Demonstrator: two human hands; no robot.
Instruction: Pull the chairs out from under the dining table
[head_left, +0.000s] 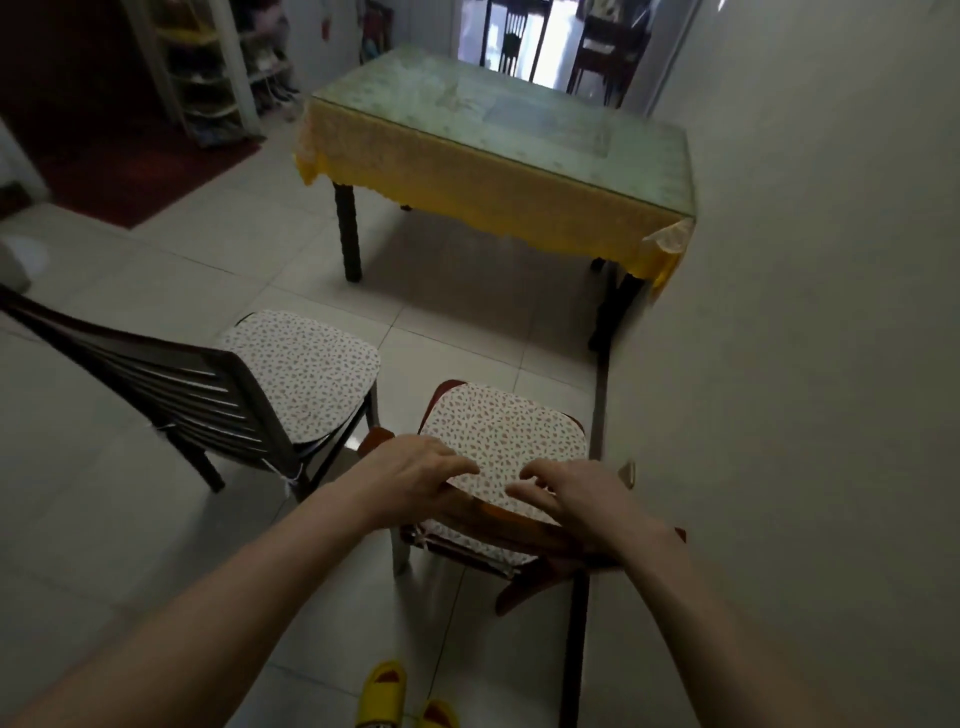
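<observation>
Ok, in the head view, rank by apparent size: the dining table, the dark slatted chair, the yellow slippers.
1. dining table, largest.
2. dark slatted chair, though it is nearer the camera, so the gap is unsure.
3. yellow slippers, smallest, partly cut off by the frame edge.

From my feed the backrest of the red-brown chair (519, 540) is mostly hidden under my left hand (415, 478) and right hand (582, 499), the dark chair (208, 395) is cut off at the left edge, and the yellow slippers (395, 696) run off the bottom.
</observation>
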